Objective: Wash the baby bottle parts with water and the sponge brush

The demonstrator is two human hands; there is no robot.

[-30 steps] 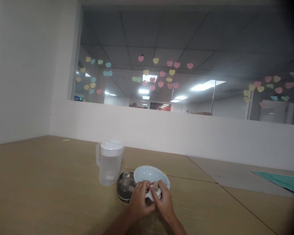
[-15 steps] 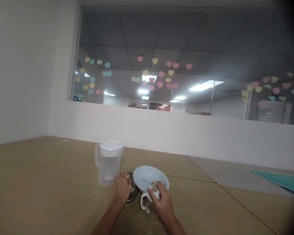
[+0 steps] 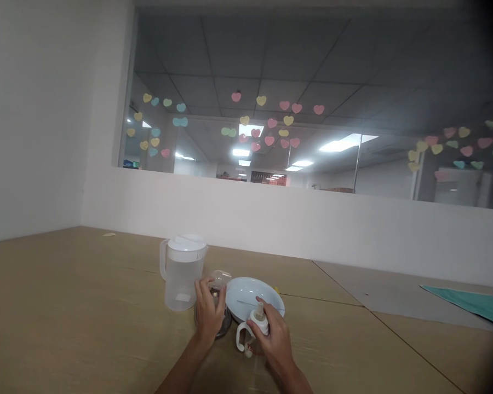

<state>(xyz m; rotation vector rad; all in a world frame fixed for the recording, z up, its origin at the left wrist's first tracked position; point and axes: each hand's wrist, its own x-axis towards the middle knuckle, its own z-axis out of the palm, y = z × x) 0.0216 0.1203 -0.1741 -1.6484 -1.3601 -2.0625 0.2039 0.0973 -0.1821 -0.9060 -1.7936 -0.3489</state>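
Observation:
My right hand (image 3: 276, 334) is closed round the white collar of a baby bottle top (image 3: 259, 317). A translucent teat points up from it, a curved white handle sticks out to the left, and a small pale ball hangs below. My left hand (image 3: 208, 312) has its thumb and fingers curled round a clear rounded container (image 3: 221, 278), whose lower part the hand partly hides. Behind and below that hand lies a dark, shiny round dish (image 3: 225, 325). A pale blue bowl (image 3: 235, 290) with a thin rod in it stands just beyond my right hand.
A translucent lidded pitcher (image 3: 184, 273) stands left of my left hand. Something small and yellow (image 3: 276, 290) shows behind the bowl. Teal cloth (image 3: 472, 306) lies at the far right. A white wall (image 3: 246, 213) with a window closes off the table's back.
My left hand has risen slightly from the dark dish, and the clear rounded container now shows at its fingers. The right hand and bottle top have barely moved.

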